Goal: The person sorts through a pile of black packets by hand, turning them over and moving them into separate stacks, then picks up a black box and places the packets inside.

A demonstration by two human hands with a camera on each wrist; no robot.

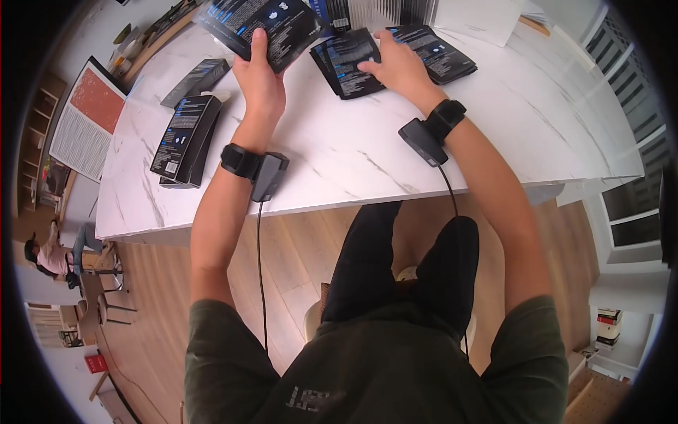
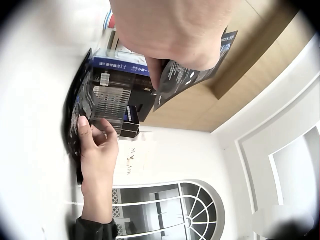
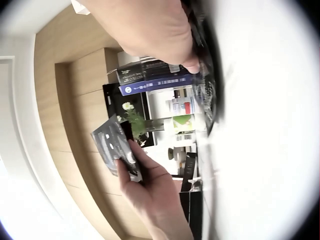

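A black printed packet [image 1: 272, 30] is up in the air over the white, grey-veined surface [image 1: 339, 159], to the left of the fanned pile [image 1: 346, 63]. The person's left hand [image 1: 263, 81] has it, thumb on the printed face and fingers closed behind it; it looks like just the one packet, though the blur makes that hard to swear to. Over at the fanned pile, the right hand [image 1: 404, 68] touches the packets with its thumb and forefinger parted, the fingers fairly wide and loosely bent. Just to the right of that pile lies a second pile [image 1: 439, 53] of the same dark packets, partly behind the right hand. Beyond the fanned pile stands a clear ribbed holder [image 1: 392, 10], with a white panel [image 1: 480, 20] farther right. Well to the left of the pile, past the left forearm, a black printed box [image 1: 185, 138] lies near another dark box [image 1: 195, 81].
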